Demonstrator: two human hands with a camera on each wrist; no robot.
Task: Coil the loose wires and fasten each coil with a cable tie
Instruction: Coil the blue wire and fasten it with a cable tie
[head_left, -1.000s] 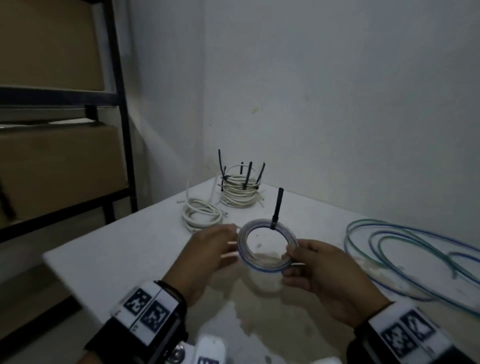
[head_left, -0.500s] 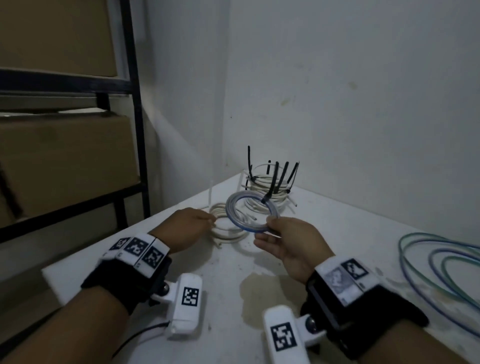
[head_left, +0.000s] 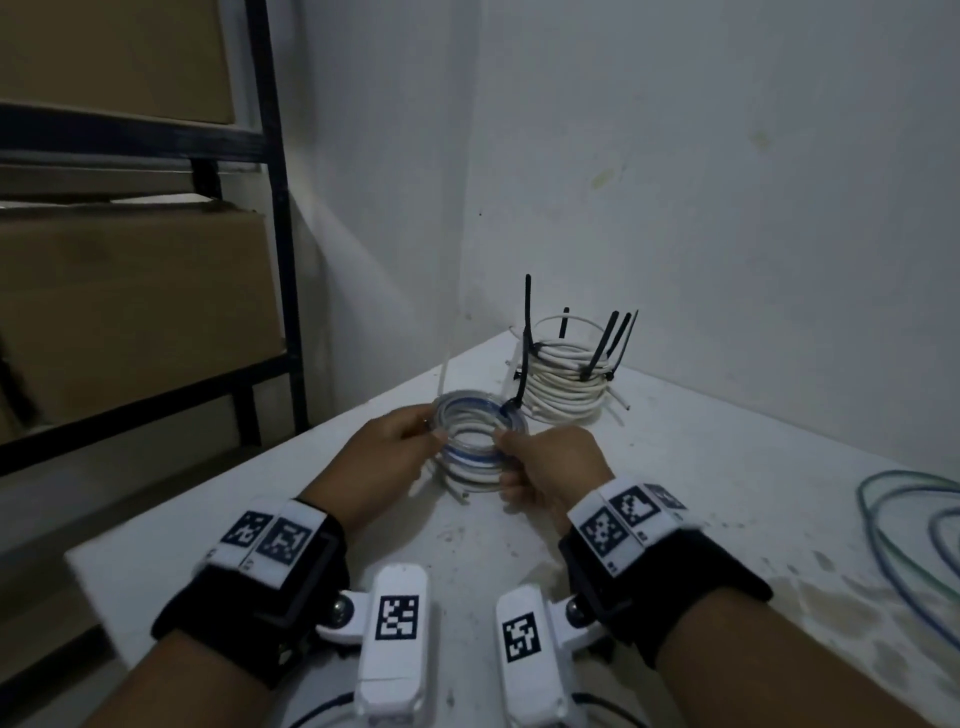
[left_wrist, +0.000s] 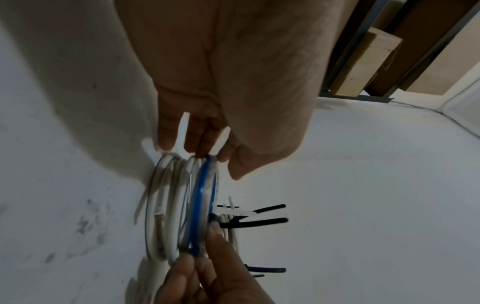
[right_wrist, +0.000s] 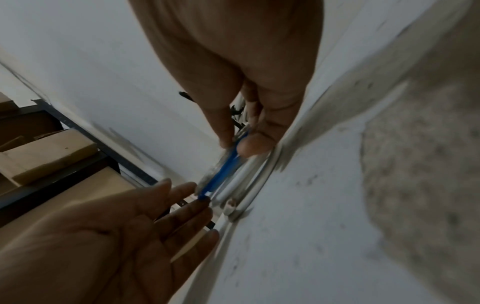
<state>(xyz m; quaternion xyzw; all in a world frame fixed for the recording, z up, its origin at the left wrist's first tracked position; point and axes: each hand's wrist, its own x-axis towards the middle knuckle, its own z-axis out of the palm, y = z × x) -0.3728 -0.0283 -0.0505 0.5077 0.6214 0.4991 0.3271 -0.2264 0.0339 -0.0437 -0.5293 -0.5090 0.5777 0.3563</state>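
A clear-and-blue wire coil (head_left: 470, 401) with a black cable tie (head_left: 511, 413) lies on top of a loose white coil (head_left: 467, 480) on the white table (head_left: 701, 467). My right hand (head_left: 506, 447) pinches the blue coil's right rim between thumb and fingers. In the right wrist view the right hand (right_wrist: 239, 142) holds that blue coil (right_wrist: 221, 172). My left hand (head_left: 426, 428) touches the left rim with straight fingers. The left wrist view shows the left hand (left_wrist: 197, 150) at the edge of the blue coil (left_wrist: 201, 197) and the white coil (left_wrist: 166, 205).
A stack of tied white coils (head_left: 566, 389) with black tie tails sticking up stands in the table's far corner, just behind my hands. Loose blue-green wire (head_left: 883, 519) loops at the right edge. A dark shelf rack (head_left: 270, 208) with cardboard boxes stands left, walls close behind.
My right hand carried the tied blue coil from mid-table toward the far corner and lowered it onto the white coil. My left hand went ahead to the white coil and now touches the rim.
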